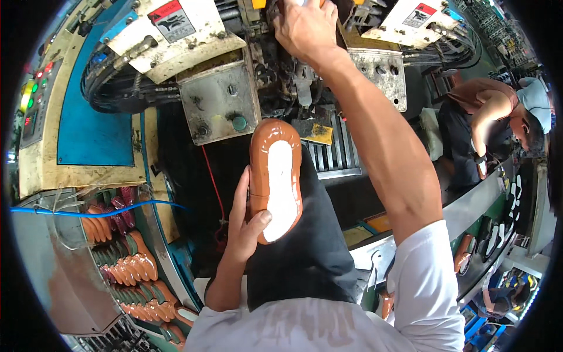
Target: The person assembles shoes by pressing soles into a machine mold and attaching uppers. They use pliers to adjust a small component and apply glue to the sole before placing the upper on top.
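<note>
My left hand [241,226] is closed round a glossy brown shoe upper [258,170] stretched over a last, its sole side turned up. A white insole [280,182] covers the middle of that side, and my thumb presses on it near the lower end. The shoe is above my dark trousers, toe end away from me. My right arm reaches far forward into the machine [302,85]. There my right hand [308,29] has its fingers curled round a white and orange-brown piece, apparently another lasted shoe upper, mostly cut off by the frame's top edge.
Metal guards [220,97] with cables flank the machine. A control panel [35,102] with coloured buttons stands left. Several brown shoe uppers [138,261] lie on a rack at lower left. A blue hose [117,210] crosses there. At right, a co-worker [489,114] bends beside a conveyor [469,214].
</note>
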{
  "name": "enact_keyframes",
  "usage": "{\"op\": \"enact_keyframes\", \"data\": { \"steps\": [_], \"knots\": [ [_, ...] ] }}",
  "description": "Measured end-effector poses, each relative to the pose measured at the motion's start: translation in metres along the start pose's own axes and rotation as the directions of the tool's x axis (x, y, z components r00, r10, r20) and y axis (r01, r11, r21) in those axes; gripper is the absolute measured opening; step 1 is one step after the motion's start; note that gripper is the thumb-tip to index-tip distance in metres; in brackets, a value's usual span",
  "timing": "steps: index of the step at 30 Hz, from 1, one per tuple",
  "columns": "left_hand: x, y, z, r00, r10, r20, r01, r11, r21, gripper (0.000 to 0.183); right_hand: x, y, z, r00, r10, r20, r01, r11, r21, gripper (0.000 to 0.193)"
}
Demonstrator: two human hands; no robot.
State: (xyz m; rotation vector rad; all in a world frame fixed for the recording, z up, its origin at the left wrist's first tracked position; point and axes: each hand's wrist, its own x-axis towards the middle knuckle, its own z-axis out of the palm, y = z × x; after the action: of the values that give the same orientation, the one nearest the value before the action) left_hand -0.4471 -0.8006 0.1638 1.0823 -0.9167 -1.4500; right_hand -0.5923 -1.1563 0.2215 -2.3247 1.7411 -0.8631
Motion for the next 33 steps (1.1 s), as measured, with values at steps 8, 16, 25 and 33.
{"op": "enact_keyframes", "data": {
  "steps": [8, 16, 25, 33],
  "knots": [
    [-0.001, -0.001, 0.006, 0.999, 0.011, -0.05, -0.003, 0.989, 0.145, 0.089, 0.01, 0.01, -0.013, 0.998, -0.051, 0.034, 0.05, 0.999, 0.016, 0.078],
    [-0.037, 0.008, -0.01, 0.982, -0.045, -0.185, 0.043, 0.999, -0.014, 0.083, -0.131, -0.054, -0.018, 0.981, -0.146, 0.127, 0.074, 0.89, 0.45, 0.112],
    [-0.2, -0.007, -0.085, 0.937, -0.237, -0.256, 0.181, 0.958, -0.221, 0.088, -0.323, -0.164, 0.016, 0.625, -0.346, 0.7, -0.552, 0.438, 0.709, 0.065],
    [-0.445, -0.007, -0.184, 0.397, 0.198, -0.896, 0.272, 0.907, 0.321, 0.086, -0.381, -0.168, 0.061, 0.431, -0.297, 0.852, -0.713, 0.467, 0.523, 0.059]
  ]
}}
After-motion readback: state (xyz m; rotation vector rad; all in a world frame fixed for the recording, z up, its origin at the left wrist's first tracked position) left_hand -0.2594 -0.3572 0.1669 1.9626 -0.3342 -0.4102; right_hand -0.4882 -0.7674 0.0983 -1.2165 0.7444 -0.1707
